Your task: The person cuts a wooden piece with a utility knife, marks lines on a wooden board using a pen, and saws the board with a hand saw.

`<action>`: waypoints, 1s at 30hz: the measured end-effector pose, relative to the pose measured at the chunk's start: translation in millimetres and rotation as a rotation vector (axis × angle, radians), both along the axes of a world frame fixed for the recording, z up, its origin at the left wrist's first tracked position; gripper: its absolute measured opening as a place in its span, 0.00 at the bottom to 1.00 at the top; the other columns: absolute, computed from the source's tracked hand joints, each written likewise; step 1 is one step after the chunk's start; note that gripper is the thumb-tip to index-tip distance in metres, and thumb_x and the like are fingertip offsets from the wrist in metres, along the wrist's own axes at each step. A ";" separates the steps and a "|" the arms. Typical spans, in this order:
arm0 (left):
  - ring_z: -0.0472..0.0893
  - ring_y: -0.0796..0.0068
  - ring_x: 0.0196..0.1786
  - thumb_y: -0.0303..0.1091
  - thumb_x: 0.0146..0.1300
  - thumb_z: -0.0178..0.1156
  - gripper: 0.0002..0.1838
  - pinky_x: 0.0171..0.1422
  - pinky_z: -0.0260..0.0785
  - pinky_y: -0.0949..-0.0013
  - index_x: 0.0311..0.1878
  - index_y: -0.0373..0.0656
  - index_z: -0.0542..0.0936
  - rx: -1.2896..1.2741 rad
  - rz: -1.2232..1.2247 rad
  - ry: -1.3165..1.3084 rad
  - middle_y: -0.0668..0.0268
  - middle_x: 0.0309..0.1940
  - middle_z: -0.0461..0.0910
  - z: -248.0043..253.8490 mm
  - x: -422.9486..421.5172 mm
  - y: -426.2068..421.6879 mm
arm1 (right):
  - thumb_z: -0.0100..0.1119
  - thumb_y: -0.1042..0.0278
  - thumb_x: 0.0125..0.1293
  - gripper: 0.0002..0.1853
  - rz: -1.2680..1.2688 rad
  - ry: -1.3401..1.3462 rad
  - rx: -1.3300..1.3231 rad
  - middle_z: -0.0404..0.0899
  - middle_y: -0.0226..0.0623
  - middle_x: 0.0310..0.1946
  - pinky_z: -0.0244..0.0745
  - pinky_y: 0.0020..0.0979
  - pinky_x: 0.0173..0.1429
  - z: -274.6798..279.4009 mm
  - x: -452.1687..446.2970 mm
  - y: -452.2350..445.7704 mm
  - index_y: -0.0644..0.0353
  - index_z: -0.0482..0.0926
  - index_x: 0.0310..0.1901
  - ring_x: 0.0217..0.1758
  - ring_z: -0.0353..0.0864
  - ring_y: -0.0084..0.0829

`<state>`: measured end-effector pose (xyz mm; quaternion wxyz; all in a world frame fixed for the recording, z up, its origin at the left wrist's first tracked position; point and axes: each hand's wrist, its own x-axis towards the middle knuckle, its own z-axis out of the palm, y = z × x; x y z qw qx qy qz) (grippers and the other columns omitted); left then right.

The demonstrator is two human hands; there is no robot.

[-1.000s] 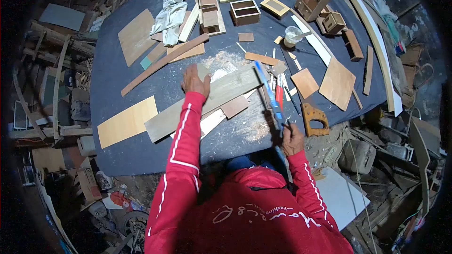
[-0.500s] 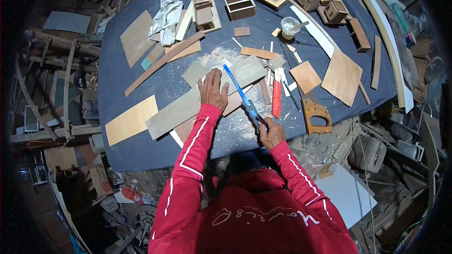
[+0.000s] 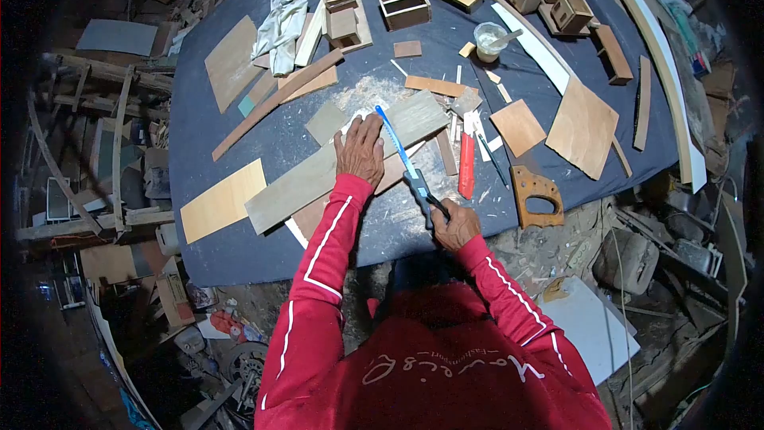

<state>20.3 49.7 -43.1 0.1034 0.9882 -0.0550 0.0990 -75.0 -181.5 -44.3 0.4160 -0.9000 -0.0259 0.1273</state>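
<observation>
My left hand lies flat on a long grey-brown wooden board, fingers stretched toward its far edge. My right hand is wrapped around the dark handle of a blue hacksaw. The saw slants across the board just right of my left hand, its tip past the far edge. Its teeth and any cut in the wood are too small to make out. Below the board, a brownish piece sticks out. A small square grey piece lies beyond it, beside scattered sawdust.
To the right lie a red-handled tool, a wooden-handled handsaw and thin wood panels. Farther back stand a plastic cup, small wooden boxes and a white cloth. A pale panel lies left.
My right hand and the hacksaw's handle have shifted slightly left, and the saw has turned a little. My left hand stays on the board.
</observation>
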 end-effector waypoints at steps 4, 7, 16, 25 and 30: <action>0.60 0.61 0.75 0.36 0.70 0.49 0.24 0.76 0.46 0.38 0.70 0.50 0.69 0.029 -0.042 -0.007 0.71 0.72 0.65 0.9 3.0 1.3 | 0.56 0.56 0.65 0.13 -0.007 -0.025 0.037 0.81 0.55 0.25 0.75 0.54 0.38 -4.2 2.1 0.0 0.57 0.81 0.37 0.29 0.81 0.59; 0.61 0.61 0.75 0.34 0.71 0.49 0.23 0.76 0.46 0.40 0.69 0.50 0.69 0.027 -0.051 0.029 0.70 0.72 0.66 2.9 2.4 2.2 | 0.56 0.55 0.65 0.13 -0.016 -0.012 0.032 0.81 0.54 0.24 0.75 0.54 0.37 -3.7 2.5 1.4 0.56 0.81 0.35 0.28 0.81 0.59; 0.63 0.58 0.74 0.33 0.71 0.48 0.22 0.76 0.46 0.42 0.68 0.49 0.71 0.004 -0.054 -0.018 0.67 0.71 0.67 3.9 2.5 -0.2 | 0.58 0.53 0.64 0.15 -0.031 -0.017 0.076 0.81 0.54 0.23 0.75 0.54 0.36 -10.5 10.1 3.0 0.57 0.80 0.32 0.28 0.81 0.60; 0.62 0.57 0.74 0.34 0.72 0.47 0.22 0.76 0.46 0.41 0.68 0.48 0.71 0.019 -0.075 -0.012 0.67 0.71 0.66 1.6 2.7 1.6 | 0.56 0.55 0.67 0.16 -0.024 -0.053 0.041 0.79 0.55 0.23 0.74 0.50 0.36 -9.0 21.2 9.5 0.61 0.80 0.31 0.31 0.81 0.60; 0.59 0.57 0.75 0.35 0.71 0.50 0.23 0.77 0.45 0.38 0.69 0.50 0.70 0.037 -0.076 0.006 0.71 0.73 0.63 -2.6 3.3 3.9 | 0.57 0.51 0.66 0.17 -0.044 0.026 0.077 0.80 0.55 0.24 0.76 0.54 0.38 -10.9 26.5 12.9 0.58 0.81 0.33 0.30 0.82 0.59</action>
